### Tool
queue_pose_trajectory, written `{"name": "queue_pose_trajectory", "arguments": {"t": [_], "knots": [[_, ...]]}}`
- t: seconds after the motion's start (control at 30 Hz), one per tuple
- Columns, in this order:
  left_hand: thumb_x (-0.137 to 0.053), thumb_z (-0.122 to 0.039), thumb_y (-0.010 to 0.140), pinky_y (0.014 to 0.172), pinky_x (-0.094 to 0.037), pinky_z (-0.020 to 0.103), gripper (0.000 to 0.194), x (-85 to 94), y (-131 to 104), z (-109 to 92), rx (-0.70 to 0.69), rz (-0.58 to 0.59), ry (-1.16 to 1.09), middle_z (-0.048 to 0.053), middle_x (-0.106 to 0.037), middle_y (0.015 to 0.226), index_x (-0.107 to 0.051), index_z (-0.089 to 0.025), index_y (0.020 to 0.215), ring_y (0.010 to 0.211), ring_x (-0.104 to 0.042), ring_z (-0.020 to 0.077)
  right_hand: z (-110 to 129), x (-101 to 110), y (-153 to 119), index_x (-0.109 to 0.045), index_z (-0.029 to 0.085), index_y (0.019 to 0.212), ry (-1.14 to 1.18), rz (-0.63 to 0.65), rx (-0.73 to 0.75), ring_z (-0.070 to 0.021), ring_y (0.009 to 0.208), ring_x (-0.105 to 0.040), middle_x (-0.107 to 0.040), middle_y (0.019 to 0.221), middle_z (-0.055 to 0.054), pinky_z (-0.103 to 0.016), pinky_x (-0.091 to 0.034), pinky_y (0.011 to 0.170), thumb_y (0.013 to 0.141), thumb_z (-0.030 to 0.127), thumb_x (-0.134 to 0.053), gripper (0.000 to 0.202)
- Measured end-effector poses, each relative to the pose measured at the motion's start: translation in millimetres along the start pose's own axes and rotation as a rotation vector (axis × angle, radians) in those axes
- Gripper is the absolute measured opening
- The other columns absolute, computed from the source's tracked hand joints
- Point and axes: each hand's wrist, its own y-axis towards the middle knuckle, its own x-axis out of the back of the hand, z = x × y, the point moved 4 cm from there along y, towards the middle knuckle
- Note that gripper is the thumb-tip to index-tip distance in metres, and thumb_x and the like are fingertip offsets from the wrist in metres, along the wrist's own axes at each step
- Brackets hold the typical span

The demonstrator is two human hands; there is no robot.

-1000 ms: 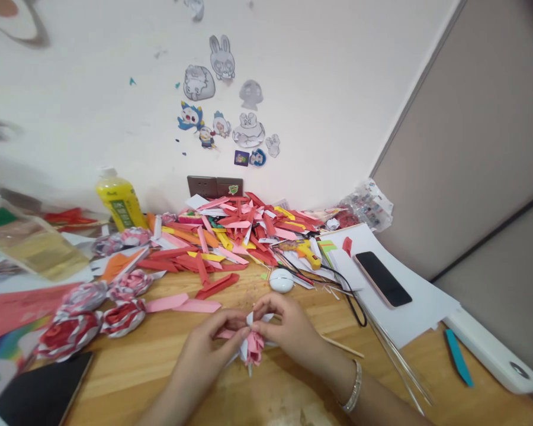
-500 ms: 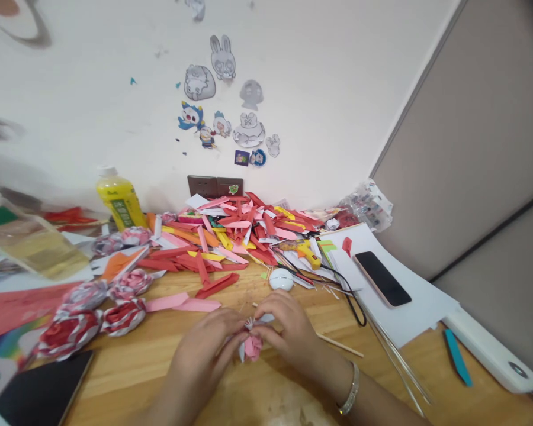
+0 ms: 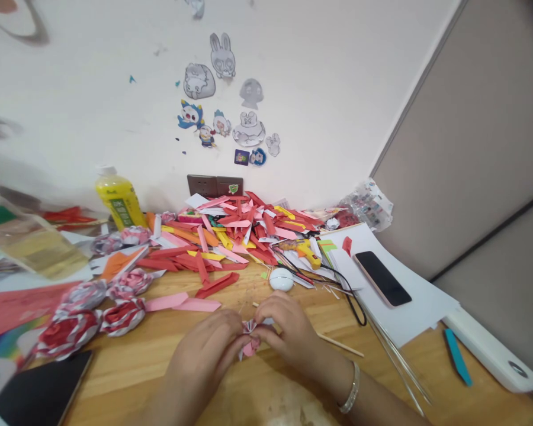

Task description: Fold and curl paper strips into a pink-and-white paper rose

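Observation:
Low over the wooden table, both hands pinch a small pink and white folded-paper flower (image 3: 249,348). My left hand (image 3: 211,343) grips its left side between thumb and fingers. From the right, my right hand (image 3: 286,328) closes thumb and forefinger on its upper edge. White pleated folds show between the fingertips; much of the paper is hidden by the fingers. Just beyond the hands sits a white round object (image 3: 281,279). A thin wooden stick (image 3: 341,345) lies to the right of my right hand. Two pink folded strips (image 3: 183,302) rest beyond my left hand.
Folded paper strips (image 3: 244,228) are heaped by the wall, with a yellow glue gun (image 3: 308,254) and its cable alongside. Finished paper flowers (image 3: 124,316), a tablet (image 3: 44,387) and a yellow bottle (image 3: 121,200) stand left. A phone (image 3: 382,278) lies right on white paper.
The paper flower has turned slightly in my fingers: more of the white pleats shows on top and less of the pink below. Both hands stay in nearly the same place.

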Motion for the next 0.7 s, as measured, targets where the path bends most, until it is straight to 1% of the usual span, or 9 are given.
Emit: {"name": "queue_pose_trajectory", "arguments": {"t": [0.1, 0.17, 0.2, 0.27, 0.33, 0.4, 0.5, 0.6, 0.7], "knots": [[-0.051, -0.027, 0.087, 0.068, -0.048, 0.024, 0.021, -1.8, 6, 0, 0.031, 0.123, -0.118, 0.001, -0.068, 0.073, -0.063, -0.024, 0.070, 0.070, -0.062, 0.0164, 4, 2, 3, -0.057, 0.021, 0.074, 0.081, 0.022, -0.045, -0.0150, 0.072, -0.056, -0.065, 0.075, -0.001, -0.027, -0.042, 0.070, 0.089, 0.030, -0.059, 0.018], [-0.051, -0.026, 0.087, 0.069, -0.047, 0.023, 0.020, 0.1, 9, 0, 0.027, 0.150, -0.190, 0.002, -0.068, 0.076, -0.064, -0.024, 0.072, 0.073, -0.062, 0.0163, 6, 2, 5, -0.056, 0.020, 0.070, 0.145, 0.025, -0.111, -0.0139, 0.072, -0.057, -0.064, 0.074, 0.001, -0.026, -0.041, 0.070, 0.085, 0.025, -0.063, 0.017], [-0.051, -0.027, 0.086, 0.068, -0.047, 0.023, 0.020, 1.5, 10, 0, 0.043, 0.147, -0.216, 0.002, -0.067, 0.075, -0.064, -0.023, 0.072, 0.072, -0.062, 0.0162, 5, 1, 5, -0.057, 0.020, 0.069, 0.178, 0.029, -0.176, -0.0135, 0.072, -0.056, -0.064, 0.073, 0.001, -0.025, -0.041, 0.070, 0.082, 0.023, -0.066, 0.017], [-0.053, -0.032, 0.084, 0.064, -0.047, 0.023, 0.020, 2.1, 11, 4, 0.135, 0.150, -0.248, 0.002, -0.066, 0.070, -0.064, -0.022, 0.070, 0.067, -0.061, 0.0163, -2, -3, 3, -0.057, 0.019, 0.067, 0.260, 0.040, -0.356, -0.0125, 0.069, -0.055, -0.061, 0.070, 0.003, -0.023, -0.040, 0.067, 0.075, 0.017, -0.071, 0.016], [-0.055, -0.036, 0.081, 0.060, -0.046, 0.023, 0.022, -1.3, 10, 11, 0.281, 0.183, -0.269, 0.001, -0.064, 0.065, -0.063, -0.020, 0.067, 0.063, -0.060, 0.0163, -11, -11, -2, -0.057, 0.018, 0.067, 0.368, 0.069, -0.540, -0.0108, 0.063, -0.052, -0.057, 0.066, 0.005, -0.021, -0.039, 0.060, 0.069, 0.012, -0.072, 0.016], [-0.055, -0.038, 0.078, 0.057, -0.044, 0.023, 0.025, -7.2, 7, 17, 0.433, 0.223, -0.299, 0.001, -0.062, 0.061, -0.061, -0.019, 0.063, 0.060, -0.058, 0.0162, -19, -19, -7, -0.057, 0.017, 0.066, 0.450, 0.114, -0.646, -0.0094, 0.058, -0.049, -0.054, 0.063, 0.006, -0.019, -0.037, 0.055, 0.067, 0.010, -0.070, 0.015], [-0.054, -0.043, 0.074, 0.053, -0.041, 0.022, 0.028, -15.4, 3, 23, 0.547, 0.240, -0.359, -0.001, -0.058, 0.058, -0.058, -0.018, 0.061, 0.057, -0.055, 0.0150, -29, -24, -12, -0.056, 0.017, 0.067, 0.420, 0.137, -0.701, -0.0093, 0.058, -0.048, -0.054, 0.063, 0.006, -0.019, -0.035, 0.054, 0.066, 0.013, -0.070, 0.015], [-0.054, -0.046, 0.072, 0.051, -0.040, 0.022, 0.031, -20.2, 2, 23, 0.592, 0.257, -0.386, -0.001, -0.057, 0.056, -0.056, -0.018, 0.059, 0.055, -0.053, 0.0144, -33, -24, -14, -0.055, 0.017, 0.066, 0.384, 0.164, -0.708, -0.0107, 0.061, -0.049, -0.056, 0.065, 0.005, -0.021, -0.036, 0.056, 0.066, 0.017, -0.070, 0.015], [-0.052, -0.044, 0.073, 0.052, -0.039, 0.023, 0.030, -20.8, 3, 23, 0.601, 0.257, -0.339, -0.001, -0.058, 0.056, -0.056, -0.019, 0.058, 0.055, -0.053, 0.0145, -35, -27, -17, -0.054, 0.017, 0.068, 0.520, 0.243, -0.729, -0.0126, 0.064, -0.053, -0.059, 0.070, 0.002, -0.023, -0.040, 0.060, 0.066, 0.020, -0.071, 0.017]]}}
